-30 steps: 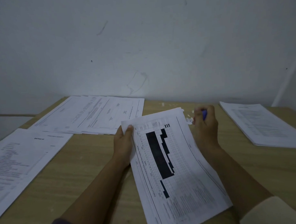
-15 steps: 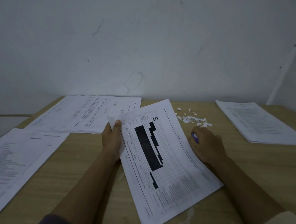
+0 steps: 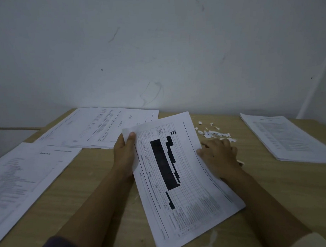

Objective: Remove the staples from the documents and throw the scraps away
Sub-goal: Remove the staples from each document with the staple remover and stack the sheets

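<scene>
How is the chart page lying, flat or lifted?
Partly lifted: the left hand pinches the far corner of the chart page, curling it up; near end rests on the table.

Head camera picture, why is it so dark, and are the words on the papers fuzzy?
Head view: dim, flat, bluish-grey light, no glare; the held document shows its black bars clearly but its small print is too soft to read; the right hand looks slightly smeared; the pages at the left edge look stretched by the wide lens.
</scene>
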